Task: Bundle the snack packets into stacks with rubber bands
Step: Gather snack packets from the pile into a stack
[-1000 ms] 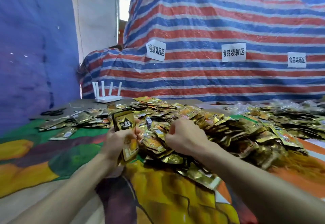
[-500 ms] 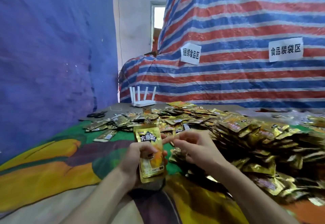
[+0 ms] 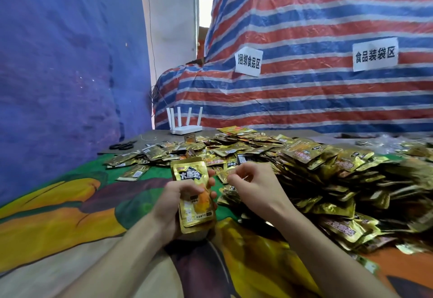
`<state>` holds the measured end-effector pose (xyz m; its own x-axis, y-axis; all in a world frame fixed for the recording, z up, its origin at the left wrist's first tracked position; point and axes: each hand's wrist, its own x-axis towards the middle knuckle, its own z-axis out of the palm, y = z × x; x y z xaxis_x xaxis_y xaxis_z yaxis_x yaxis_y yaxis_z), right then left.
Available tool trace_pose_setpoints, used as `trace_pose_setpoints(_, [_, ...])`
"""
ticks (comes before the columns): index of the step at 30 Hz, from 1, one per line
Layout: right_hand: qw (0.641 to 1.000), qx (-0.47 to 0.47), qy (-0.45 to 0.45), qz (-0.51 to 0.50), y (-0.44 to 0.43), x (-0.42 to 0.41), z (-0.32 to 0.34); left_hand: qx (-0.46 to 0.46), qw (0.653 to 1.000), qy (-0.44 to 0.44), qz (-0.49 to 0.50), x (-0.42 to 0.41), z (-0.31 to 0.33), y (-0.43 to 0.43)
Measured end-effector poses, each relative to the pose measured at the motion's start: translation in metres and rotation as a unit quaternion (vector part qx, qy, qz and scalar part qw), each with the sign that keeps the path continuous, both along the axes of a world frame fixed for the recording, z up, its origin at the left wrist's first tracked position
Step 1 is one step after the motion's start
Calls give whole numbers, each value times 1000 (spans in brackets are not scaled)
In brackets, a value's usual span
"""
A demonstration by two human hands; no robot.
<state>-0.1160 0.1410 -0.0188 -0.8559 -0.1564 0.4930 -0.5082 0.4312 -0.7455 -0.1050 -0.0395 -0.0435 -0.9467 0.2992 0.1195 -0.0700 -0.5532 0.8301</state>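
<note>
My left hand [image 3: 172, 206] grips a small stack of gold snack packets [image 3: 193, 192], held upright over the colourful cloth with the printed front facing me. My right hand [image 3: 250, 184] hovers just right of that stack, its fingers curled in with the tips close together; nothing shows clearly between them. A large heap of loose gold packets [image 3: 316, 169] covers the table from the middle to the right edge, right behind and beside my right hand. More packets [image 3: 133, 159] lie scattered to the left. No rubber band is visible.
A white router [image 3: 185, 129] with upright antennas stands at the table's back edge, and black scissors [image 3: 123, 145] lie at the back left. A striped tarp [image 3: 304, 98] with paper labels rises behind the table. A blue wall [image 3: 58, 87] closes the left side.
The view has swung left. My left hand lifted the packet stack off the heap and towards me, turning its front to face me. My right hand left the heap and curled its fingers beside the stack.
</note>
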Motion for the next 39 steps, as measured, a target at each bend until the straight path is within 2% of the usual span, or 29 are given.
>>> trace_pose_setpoints(2, [992, -79, -91, 48, 2, -1, 2, 80, 996, 15, -35, 0, 2, -3])
trace_pose_setpoints(5, [928, -246, -197, 200, 1, 3, 9, 157, 983, 44, -78, 2, 3, -8])
trace_pose_setpoints(9, [830, -358, -243, 352, 2, 10, 16, 150, 982, 50, -99, 2, 2, -6])
trace_pose_setpoints(11, [779, -428, -252, 383, 3, 11, 16, 141, 983, 47, -105, 2, 2, -5])
trace_pose_setpoints(13, [757, -462, -246, 390, 3, 9, 15, 126, 984, 40, -117, 2, 3, -5])
trace_pose_setpoints(14, [763, -455, -242, 391, 2, 9, 15, 113, 985, 36, -125, 3, 2, -5])
trace_pose_setpoints(17, [813, -404, -233, 348, -3, 6, 12, 65, 992, 14, -105, 1, 1, -8])
trace_pose_setpoints(20, [852, -395, -202, 278, -5, 4, 5, 34, 999, -26, -1, 1, 3, -6])
trace_pose_setpoints(23, [905, -334, -161, 209, -8, 5, -3, 97, 985, -56, 134, -4, 4, -6])
trace_pose_setpoints(26, [938, -265, -147, 170, -18, 9, -10, 150, 963, -52, 218, -5, 6, -7])
trace_pose_setpoints(29, [942, -249, -146, 171, -29, 14, -15, 165, 955, -35, 245, -3, 9, -5])
trace_pose_setpoints(34, [957, -213, -128, 151, -40, 15, -22, 165, 961, -3, 224, 0, 12, -3])
trace_pose_setpoints(39, [941, -251, -136, 184, -42, 12, -29, 77, 965, 7, 252, 0, 11, 1])
